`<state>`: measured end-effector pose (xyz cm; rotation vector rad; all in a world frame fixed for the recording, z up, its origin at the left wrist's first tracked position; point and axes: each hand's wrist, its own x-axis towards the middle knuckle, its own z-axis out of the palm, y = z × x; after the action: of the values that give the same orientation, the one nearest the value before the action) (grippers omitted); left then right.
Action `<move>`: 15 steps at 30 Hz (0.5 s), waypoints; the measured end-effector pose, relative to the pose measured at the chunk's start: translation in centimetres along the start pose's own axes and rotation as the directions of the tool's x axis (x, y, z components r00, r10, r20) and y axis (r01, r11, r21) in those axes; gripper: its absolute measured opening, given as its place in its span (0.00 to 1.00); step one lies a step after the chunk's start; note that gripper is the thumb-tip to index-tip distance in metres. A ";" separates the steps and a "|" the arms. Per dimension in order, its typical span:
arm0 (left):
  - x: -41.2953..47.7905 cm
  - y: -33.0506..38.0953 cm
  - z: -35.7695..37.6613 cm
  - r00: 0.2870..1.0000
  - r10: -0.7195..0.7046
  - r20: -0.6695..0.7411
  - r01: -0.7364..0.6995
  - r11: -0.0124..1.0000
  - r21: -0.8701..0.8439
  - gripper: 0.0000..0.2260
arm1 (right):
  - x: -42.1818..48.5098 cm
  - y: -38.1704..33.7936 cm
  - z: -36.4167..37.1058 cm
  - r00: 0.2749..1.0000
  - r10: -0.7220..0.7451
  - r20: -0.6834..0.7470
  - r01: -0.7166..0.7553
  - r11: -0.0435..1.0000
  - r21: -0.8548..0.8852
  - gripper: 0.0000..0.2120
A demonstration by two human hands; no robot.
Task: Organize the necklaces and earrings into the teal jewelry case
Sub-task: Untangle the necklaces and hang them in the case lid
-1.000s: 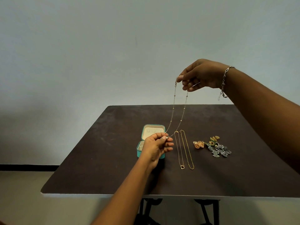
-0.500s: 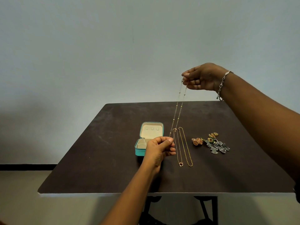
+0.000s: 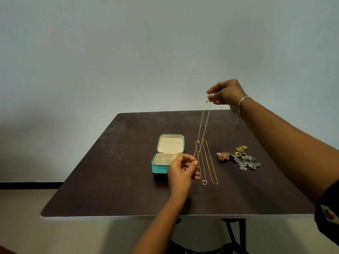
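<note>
A long beaded chain necklace (image 3: 204, 125) hangs taut between my hands above the table. My right hand (image 3: 226, 93) pinches its top, raised high; my left hand (image 3: 181, 169) pinches its lower end just right of the teal jewelry case (image 3: 159, 169). The case lies open, lid back, with cream compartments showing. Two thin gold necklaces (image 3: 208, 164) lie stretched out on the table right of my left hand. A cluster of earrings (image 3: 240, 158), gold, orange and silver, lies further right.
The dark brown table (image 3: 110, 180) stands against a plain pale wall. Its near edge is close to me, with black metal legs below. A bracelet (image 3: 242, 101) circles my right wrist.
My right hand has come down and to the right with the chain's top. My left hand has slid right, off the case, so the compartments show.
</note>
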<state>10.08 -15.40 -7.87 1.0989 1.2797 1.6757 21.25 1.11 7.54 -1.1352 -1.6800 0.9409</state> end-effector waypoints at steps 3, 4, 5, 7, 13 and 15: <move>-0.8 -1.0 0.2 0.999 0.037 -0.023 -0.034 0.991 0.128 0.10 | 0.6 2.2 0.8 0.999 -0.047 -0.020 0.043 0.986 -0.158 0.05; -1.1 -1.3 0.2 0.998 0.054 -0.026 -0.048 0.982 0.182 0.11 | 0.7 2.9 1.1 0.999 -0.038 -0.004 0.036 0.984 -0.176 0.05; -1.3 -1.6 0.2 0.997 0.080 -0.021 -0.073 0.967 0.243 0.12 | 0.8 3.6 1.4 1.000 -0.028 0.011 0.030 0.981 -0.191 0.05; -1.6 -2.2 0.1 0.988 0.151 0.017 -0.146 0.914 0.379 0.12 | 1.0 4.7 2.1 0.999 -0.024 0.026 0.029 0.974 -0.225 0.06; -1.8 -3.9 -0.1 0.946 0.286 0.151 -0.312 0.684 0.659 0.03 | 1.9 6.8 3.9 0.996 -0.058 0.069 0.077 0.942 -0.327 0.04; -1.9 -4.2 -0.1 0.935 0.312 0.168 -0.326 0.576 0.749 0.03 | 2.3 7.6 4.6 0.993 -0.073 0.091 0.102 0.922 -0.375 0.04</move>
<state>10.88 -16.29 -12.37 1.9477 1.9662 1.3272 18.63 5.00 -0.35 -1.2733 -2.0167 0.6223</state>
